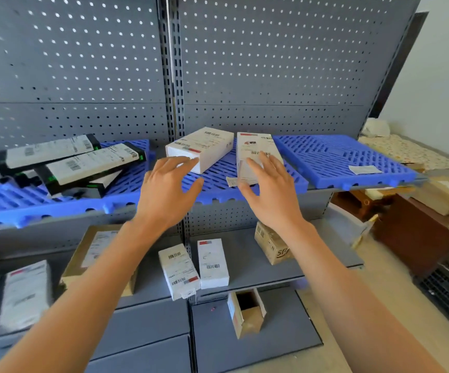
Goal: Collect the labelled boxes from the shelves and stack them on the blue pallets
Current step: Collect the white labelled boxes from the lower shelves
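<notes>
Two white labelled boxes lie on the middle blue pallet (pixel 218 192) on the upper shelf: one angled box (pixel 204 146) and one upright-lying box (pixel 255 154). My left hand (pixel 167 192) hovers open just in front of the angled box, fingers spread. My right hand (pixel 269 189) is open with its fingertips over the near part of the other box. Black-edged labelled boxes (pixel 67 162) are piled on the left blue pallet (pixel 16 203). The right blue pallet (pixel 347 160) carries only a loose label. On the lower shelf stand two more white boxes (pixel 193 267).
The lower grey shelf (pixel 258 267) also holds brown cardboard boxes (pixel 270 244) and white packets at the left. An open small carton (pixel 247 313) lies on the bottom shelf. At the right a cluttered brown table (pixel 417 232) and a dark crate stand near the shelf end.
</notes>
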A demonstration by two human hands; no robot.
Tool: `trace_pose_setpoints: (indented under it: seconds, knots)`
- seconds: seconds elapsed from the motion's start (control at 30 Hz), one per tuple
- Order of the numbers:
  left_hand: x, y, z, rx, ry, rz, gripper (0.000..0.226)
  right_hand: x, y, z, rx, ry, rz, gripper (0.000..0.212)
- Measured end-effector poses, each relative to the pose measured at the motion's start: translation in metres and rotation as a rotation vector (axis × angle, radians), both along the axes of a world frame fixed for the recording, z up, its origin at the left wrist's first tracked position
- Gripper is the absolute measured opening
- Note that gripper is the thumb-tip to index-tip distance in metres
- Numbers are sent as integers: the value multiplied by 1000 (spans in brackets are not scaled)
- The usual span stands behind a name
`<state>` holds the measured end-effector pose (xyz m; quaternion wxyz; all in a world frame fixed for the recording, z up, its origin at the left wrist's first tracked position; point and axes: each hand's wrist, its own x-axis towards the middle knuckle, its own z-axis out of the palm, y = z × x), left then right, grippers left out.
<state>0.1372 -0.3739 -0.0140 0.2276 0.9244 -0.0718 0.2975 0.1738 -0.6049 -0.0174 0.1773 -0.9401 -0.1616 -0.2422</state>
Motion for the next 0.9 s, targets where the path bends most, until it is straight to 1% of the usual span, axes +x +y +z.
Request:
trace_pose_setpoints:
  seconds: [0.1, 0.27, 0.37, 0.43, 0.53, 0.6, 0.67, 0.8, 0.9]
  knots:
    - [-28, -5, -7, -47, -34, 4, 45, -15, -2, -7, 40, -7, 52, 56]
    - [-70, -15, -29, -88, -114, 15, 25, -45, -4, -33, 164, -89, 209, 44]
    - [-88, -19, -53, -83, -94, 17, 25, -65, -6, -61, 232, -89, 297, 36]
    - [-95, -20, -73, -80, -27, 19, 27, -73, -7, -83, 246, -25, 332, 33]
    - [-100, -22, -104, -91, 138, 40, 28, -75, -9, -119, 256, 109, 340, 31]
    - [-100, -21, -125, -92, 237, 58, 25, -73, -10, -143, 239, 190, 335, 30]
    - [-98, -19, -146, -84, 325, 74, 24, -70, -9, -165, 225, 256, 329, 31]
    - [-93, -14, -182, -96, 476, 99, 27, -62, -3, -207, 206, 394, 307, 32]
    - [-82, -8, -208, -112, 587, 113, 31, -52, 5, -236, 156, 507, 278, 35]
